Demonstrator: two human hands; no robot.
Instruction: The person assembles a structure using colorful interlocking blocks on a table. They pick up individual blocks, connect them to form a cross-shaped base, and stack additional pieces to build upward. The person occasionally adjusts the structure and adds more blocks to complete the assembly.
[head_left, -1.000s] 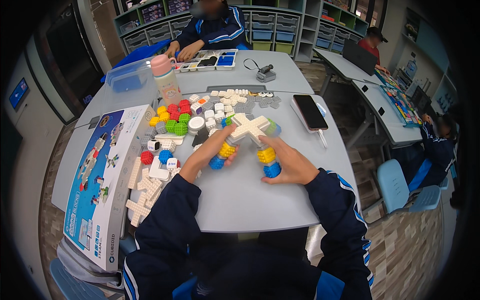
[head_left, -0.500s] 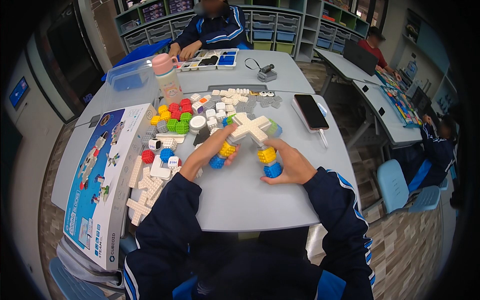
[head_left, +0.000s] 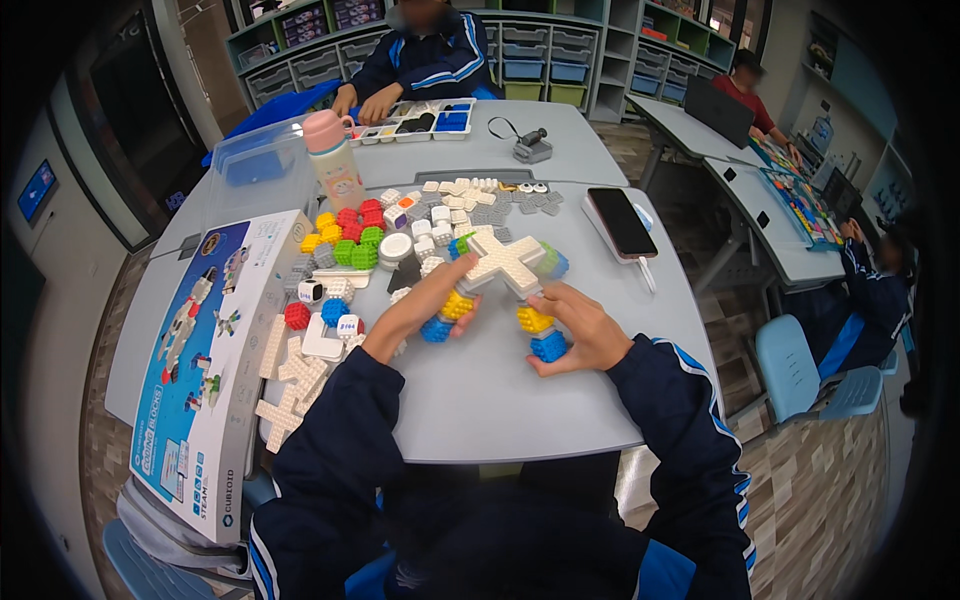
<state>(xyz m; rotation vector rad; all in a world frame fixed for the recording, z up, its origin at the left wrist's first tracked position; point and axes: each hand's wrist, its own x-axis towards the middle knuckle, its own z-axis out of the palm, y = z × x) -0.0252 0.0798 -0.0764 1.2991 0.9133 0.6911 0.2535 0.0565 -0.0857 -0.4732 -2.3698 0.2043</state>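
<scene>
A white studded X-shaped block (head_left: 503,262) tops a model of building blocks. Two near legs show below it: on the left a yellow block (head_left: 458,305) over a blue block (head_left: 435,329), on the right a yellow block (head_left: 534,320) over a blue block (head_left: 549,347). Green and blue blocks peek out at its far side, partly hidden. My left hand (head_left: 432,300) is closed round the near left leg, thumb on the white block. Closed too, my right hand (head_left: 590,330) pinches the near right leg, with a fingertip close to the white block's arm.
Loose coloured cubes (head_left: 350,235), white pieces (head_left: 300,385) and grey plates (head_left: 490,214) lie left of and beyond the model. A big box (head_left: 215,370), a bottle (head_left: 338,165) and a phone (head_left: 620,222) stand or lie around. Across the table a person's hands (head_left: 380,103) are at a sorting tray (head_left: 452,120).
The model has tilted and shifted very slightly to the right in my hands. My right fingers have moved a little higher along the right leg, toward the white block.
</scene>
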